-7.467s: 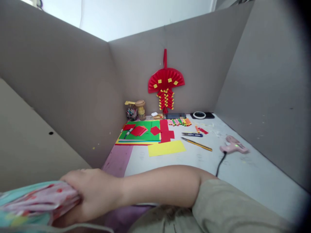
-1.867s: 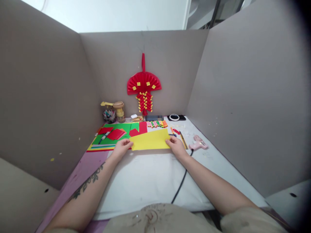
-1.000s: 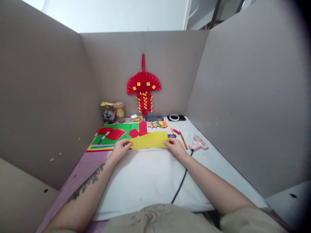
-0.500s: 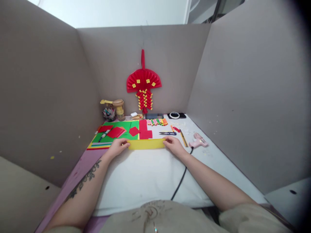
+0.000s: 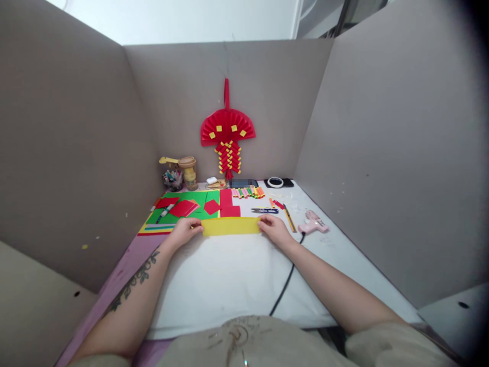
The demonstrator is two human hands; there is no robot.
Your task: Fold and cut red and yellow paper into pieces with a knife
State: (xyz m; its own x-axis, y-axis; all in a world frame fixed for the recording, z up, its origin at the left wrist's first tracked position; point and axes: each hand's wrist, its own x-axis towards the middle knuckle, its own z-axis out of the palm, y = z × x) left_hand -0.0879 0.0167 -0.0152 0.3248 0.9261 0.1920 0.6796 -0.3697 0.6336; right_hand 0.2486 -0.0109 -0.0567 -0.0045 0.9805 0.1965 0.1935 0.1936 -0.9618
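A yellow paper strip stretches level between my two hands above the white tabletop. My left hand pinches its left end between thumb and fingers. The other end is pinched by my right hand. Just beyond the strip lie red paper pieces and a green sheet with red diamonds on it. Thread snips and a yellow utility knife rest beyond my right hand.
A pink glue gun with a black cord sits at right. Rolled paper tubes, a tape roll, a pen holder and a cup stand at the back. A red paper fan ornament hangs on the grey partition.
The yellow strip shows slightly more of its face now, its upper edge a little higher. Both hands keep their hold; the view has shifted slightly.
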